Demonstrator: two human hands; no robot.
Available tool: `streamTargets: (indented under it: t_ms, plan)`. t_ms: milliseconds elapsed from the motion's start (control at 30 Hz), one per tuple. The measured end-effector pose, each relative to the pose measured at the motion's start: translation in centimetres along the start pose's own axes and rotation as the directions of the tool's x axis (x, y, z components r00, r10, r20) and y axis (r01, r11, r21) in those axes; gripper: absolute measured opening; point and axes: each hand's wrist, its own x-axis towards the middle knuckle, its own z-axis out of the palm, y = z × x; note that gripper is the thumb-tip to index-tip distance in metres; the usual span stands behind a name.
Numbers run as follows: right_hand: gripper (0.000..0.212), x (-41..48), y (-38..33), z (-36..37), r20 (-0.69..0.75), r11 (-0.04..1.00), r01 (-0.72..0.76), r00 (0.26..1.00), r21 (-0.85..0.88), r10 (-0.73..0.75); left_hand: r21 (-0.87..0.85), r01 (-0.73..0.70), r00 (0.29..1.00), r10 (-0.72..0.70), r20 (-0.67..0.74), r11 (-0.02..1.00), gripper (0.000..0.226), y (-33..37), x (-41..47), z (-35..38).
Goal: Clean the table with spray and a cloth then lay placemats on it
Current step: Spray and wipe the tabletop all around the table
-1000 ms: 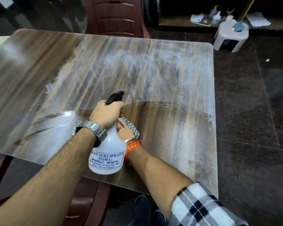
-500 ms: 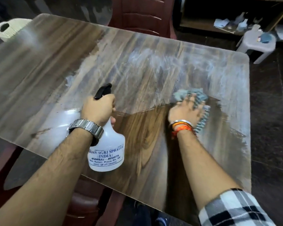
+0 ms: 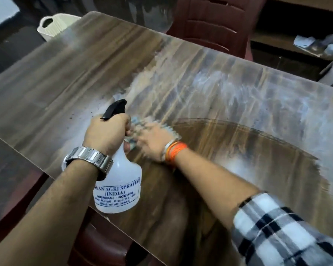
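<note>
Since half a second ago, when our right hand (image 3: 154,140) was pressing the cloth (image 3: 140,121) out toward the right side of the table (image 3: 65,77), we have swept it back left, and it now lies just beside the left hand (image 3: 107,131), blurred with motion. Its fingers are spread flat over the cloth, pinning it to the wood; most of the cloth is hidden under the hand. Our left hand is wrapped tight round the neck of the spray bottle (image 3: 117,187), which hangs above the near edge of the table, its black nozzle (image 3: 114,109) pointing away from us.

That sweep has left a dark, clean arc of wood on the near right, while pale streaky film covers the far right and the middle. The left part looks dull and, we judge, not yet wiped. So we are partway through cleaning; no placemats are in view, and laying them must wait.
</note>
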Motion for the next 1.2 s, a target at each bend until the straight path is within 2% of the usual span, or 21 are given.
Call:
streamTargets:
  t_ms: [67, 167, 200, 267, 333, 400, 433, 500, 567, 667, 733, 800, 833, 900, 967, 1000, 1033, 1067, 1100, 1167, 1200]
  plan:
    - [0.051, 0.9, 6.9, -0.4, -0.041, 0.951, -0.304, 0.952, -0.056, 0.302, 0.018, 0.004, 0.999, -0.003, -0.034, 1.0, 0.012, -0.5, 1.4, -1.2]
    - [0.05, 0.7, 13.6, -1.4, -0.089, 0.682, -0.732, 0.679, -0.003, 0.729, 0.022, 0.035, 0.997, -0.034, -0.071, 0.999, 0.014, -0.9, 3.1, -3.2]
    - [0.051, 0.8, 14.3, -1.5, -0.086, 0.589, -0.808, 0.584, 0.035, 0.807, 0.023, 0.034, 0.997, -0.032, -0.069, 0.999, 0.015, -0.9, 3.6, -3.8]
    - [0.054, 2.4, 13.5, -1.4, -0.092, 0.524, -0.851, 0.519, 0.034, 0.85, 0.012, 0.036, 0.997, -0.035, -0.068, 0.999, 0.015, -0.9, 4.6, -4.7]
    - [0.063, 4.9, 10.1, -0.3, -0.07, 0.661, -0.75, 0.661, -0.028, 0.747, -0.009, 0.049, 0.996, -0.049, -0.068, 0.999, 0.018, -0.7, 5.5, -5.3]
    - [0.057, 7.4, 4.3, 1.0, -0.002, 0.915, -0.402, 0.916, -0.043, 0.402, -0.02, 0.064, 0.996, -0.065, -0.059, 0.998, 0.022, -0.5, 6.5, -5.4]
    - [0.046, 8.2, 1.1, 1.7, 0.049, 0.985, -0.174, 0.984, 0.0, 0.174, -0.033, 0.067, 0.996, -0.069, -0.061, 0.997, 0.023, -0.4, 6.8, -5.3]
    - [0.027, 10.1, -4.6, 1.7, 0.231, 0.998, -0.018, 0.973, 0.068, 0.002, -0.054, 0.069, 0.996, -0.072, -0.049, 0.996, 0.024, -0.2, 7.4, -4.9]
    - [0.028, 11.7, -6.1, 0.8, 0.429, 0.977, -0.089, 0.903, 0.194, -0.003, -0.044, 0.086, 0.996, -0.086, -0.008, 0.995, 0.024, 0.1, 8.0, -4.5]
    - [0.017, 12.7, -4.6, 0.9, 0.414, 0.971, -0.046, 0.909, 0.234, -0.056, -0.041, 0.104, 0.994, -0.103, 0.034, 0.994, 0.022, 0.7, 9.2, -3.7]
    - [0.025, 13.0, -0.5, -0.1, 0.19, 0.984, 0.057, 0.978, 0.171, -0.09, -0.048, 0.107, 0.994, -0.105, 0.032, 0.993, 0.015, 1.0, 9.8, -2.9]
    - [0.034, 13.9, 6.4, -0.7, 0.026, 0.995, -0.08, 0.997, 0.055, 0.079, -0.02, 0.095, 0.995, -0.095, 0.016, 0.995, 0.015, 1.3, 10.4, -2.5]
    - [0.042, 14.2, 10.3, -0.6, -0.015, 0.969, -0.245, 0.969, -0.005, 0.245, -0.02, 0.094, 0.996, -0.093, 0.013, 0.995, 0.014, 1.4, 10.6, -2.4]
    - [0.048, 13.0, 16.4, -1.2, -0.019, 0.82, -0.572, 0.82, -0.02, 0.572, -0.05, 0.098, 0.995, -0.098, 0.015, 0.994, 0.01, 1.7, 11.0, -2.4]
    - [0.051, 12.0, 19.3, -1.6, -0.034, 0.626, -0.78, 0.626, 0.003, 0.779, -0.058, 0.093, 0.996, -0.093, -0.004, 0.994, 0.015, 1.7, 11.2, -2.6]
    - [0.053, 12.1, 19.3, -1.7, -0.032, 0.572, -0.82, 0.572, 0.011, 0.82, -0.042, 0.075, 0.997, -0.076, -0.03, 0.996, 0.016, 1.7, 11.1, -2.6]
    - [0.055, 12.6, 18.3, -1.3, -0.036, 0.582, -0.813, 0.582, 0.009, 0.812, -0.022, 0.054, 0.997, -0.055, -0.057, 0.998, 0.015, 1.6, 11.1, -2.5]
    - [0.061, 13.3, 16.8, -0.6, -0.044, 0.65, -0.76, 0.65, 0.004, 0.759, -0.009, 0.036, 0.996, -0.036, -0.085, 0.999, 0.015, 1.6, 11.0, -2.3]
    - [0.068, 14.1, 15.1, 0.1, -0.033, 0.777, -0.63, 0.776, -0.004, 0.629, -0.003, 0.025, 0.993, -0.025, -0.114, 1.0, 0.018, 1.5, 11.0, -2.1]
    - [0.064, 14.7, 10.7, 1.6, 0.064, 0.985, -0.149, 0.986, -0.082, 0.154, 0.0, 0.032, 0.989, -0.032, -0.142, 0.999, 0.021, 1.5, 11.2, -1.5]
    - [0.054, 14.4, 8.9, 1.7, 0.13, 0.991, 0.095, 0.988, -0.095, -0.082, -0.012, 0.046, 0.988, -0.047, -0.145, 0.999, 0.019, 1.6, 11.4, -1.0]
